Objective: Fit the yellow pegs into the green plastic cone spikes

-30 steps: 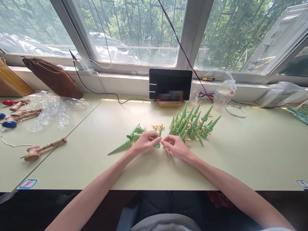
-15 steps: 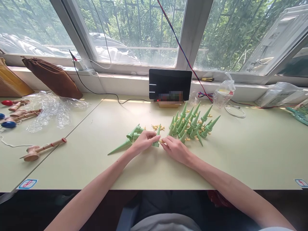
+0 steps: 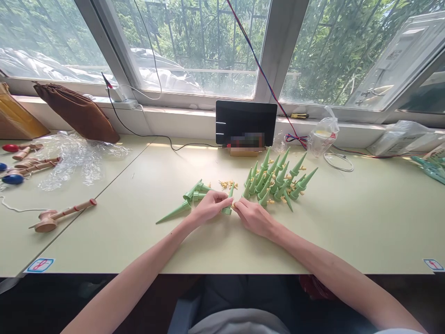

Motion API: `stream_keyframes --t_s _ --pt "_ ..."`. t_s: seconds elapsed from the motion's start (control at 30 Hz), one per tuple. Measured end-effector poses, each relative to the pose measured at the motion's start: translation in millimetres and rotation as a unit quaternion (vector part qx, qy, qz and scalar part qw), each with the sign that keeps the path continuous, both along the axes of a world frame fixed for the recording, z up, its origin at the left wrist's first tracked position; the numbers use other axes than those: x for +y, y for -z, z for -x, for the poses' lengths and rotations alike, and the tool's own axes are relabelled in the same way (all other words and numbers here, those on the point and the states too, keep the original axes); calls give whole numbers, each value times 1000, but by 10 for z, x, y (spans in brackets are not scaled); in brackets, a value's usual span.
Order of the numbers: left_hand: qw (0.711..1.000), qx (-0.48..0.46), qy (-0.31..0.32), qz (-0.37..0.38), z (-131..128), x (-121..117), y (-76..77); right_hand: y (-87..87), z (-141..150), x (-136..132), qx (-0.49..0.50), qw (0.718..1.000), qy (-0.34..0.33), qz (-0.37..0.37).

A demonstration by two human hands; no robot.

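Pale green covers the big surface (image 3: 347, 236) in front of you, and at its back stands a black screen (image 3: 246, 120). Closer to you, on the right, is a crowd of green spikes (image 3: 281, 175), most with their points up, and many have little yellow parts poking out of their sides. To the left, a smaller bunch of loose green spikes (image 3: 174, 213) lies tipped over. Your left hand (image 3: 210, 204) and your right hand (image 3: 255, 215) come together between the two bunches. A second ago the fingers of your right hand were spread out more; now they are curled in tight, while your left hand has hardly moved. That seems to mean your right hand is working more firmly at one small spot, though I cannot tell if anything has gone in yet. Your left grip is narrow, with thumb and fingers pinching the held spike (image 3: 227, 210), which points up close by the small heap of yellow parts (image 3: 224, 184). I cannot tell if its wide end touches down. Your right grip is almost closed, pinching one tiny yellow piece (image 3: 233, 204) right at the side of that spike, and your fingers hide most of it.
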State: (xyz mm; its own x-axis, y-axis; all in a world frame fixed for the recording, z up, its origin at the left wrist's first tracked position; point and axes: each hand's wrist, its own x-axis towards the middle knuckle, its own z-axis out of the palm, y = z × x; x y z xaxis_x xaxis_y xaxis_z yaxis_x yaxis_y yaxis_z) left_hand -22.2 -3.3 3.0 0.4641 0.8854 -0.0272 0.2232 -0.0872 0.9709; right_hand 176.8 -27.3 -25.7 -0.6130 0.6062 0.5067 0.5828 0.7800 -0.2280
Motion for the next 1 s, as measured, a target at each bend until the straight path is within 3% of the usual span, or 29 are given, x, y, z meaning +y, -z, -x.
stream_keyframes --t_s 0.23,0.53,1.0 --pt "1000 17 13 -4 -5 1 43 12 -26 2 -16 1000 -14 14" --pt "998 17 47 -44 20 16 29 13 -8 -28 62 992 -38 104" --pt "995 0 97 -17 36 10 -62 -106 43 -85 185 935 -32 300"
